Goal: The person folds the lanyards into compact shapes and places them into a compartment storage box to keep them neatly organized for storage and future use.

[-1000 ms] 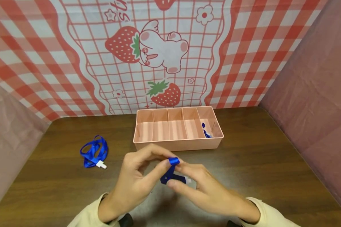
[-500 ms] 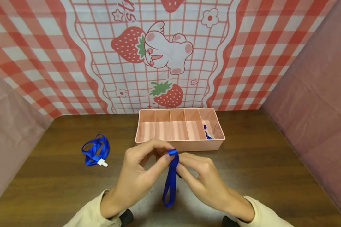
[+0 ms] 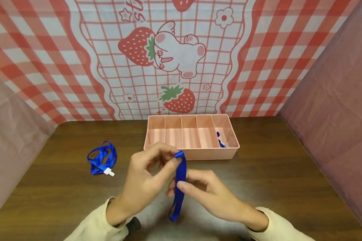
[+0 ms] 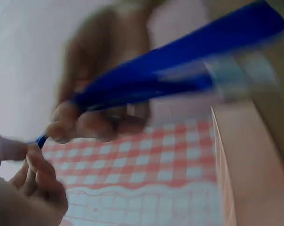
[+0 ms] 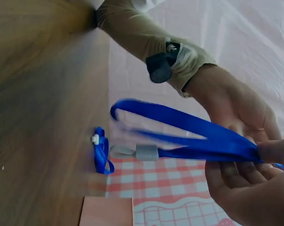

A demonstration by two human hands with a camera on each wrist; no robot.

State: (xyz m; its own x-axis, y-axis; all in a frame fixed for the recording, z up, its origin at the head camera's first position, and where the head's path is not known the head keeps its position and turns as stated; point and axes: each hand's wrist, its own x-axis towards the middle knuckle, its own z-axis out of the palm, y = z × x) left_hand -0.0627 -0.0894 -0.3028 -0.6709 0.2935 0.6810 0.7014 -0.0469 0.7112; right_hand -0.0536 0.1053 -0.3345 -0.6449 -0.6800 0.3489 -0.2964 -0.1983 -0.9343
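Observation:
Between my hands hangs a blue lanyard [image 3: 181,172] folded into a long loop. My left hand [image 3: 146,184] pinches its top end between thumb and fingers. Lower down, my right hand [image 3: 218,197] grips the strap, its thumb on the near side and fingertips behind. In the right wrist view the lanyard's pale clip [image 5: 146,152] dangles at the free end, beside the loop; the head view hides it. The left wrist view shows the blue strap [image 4: 179,61] blurred, stretching away from the right hand's fingers.
A second blue lanyard [image 3: 103,160] with a white clip lies coiled on the table's left. Behind my hands stands a pink divided box [image 3: 193,154]; its rightmost compartment holds blue strap and a white piece [image 3: 221,144]. A checked cloth [image 3: 259,60] hangs at the back.
My right hand has shifted down along the strap, and the lanyard has gone from a short fold to a long hanging loop. My left hand has risen slightly, still pinching the top end.

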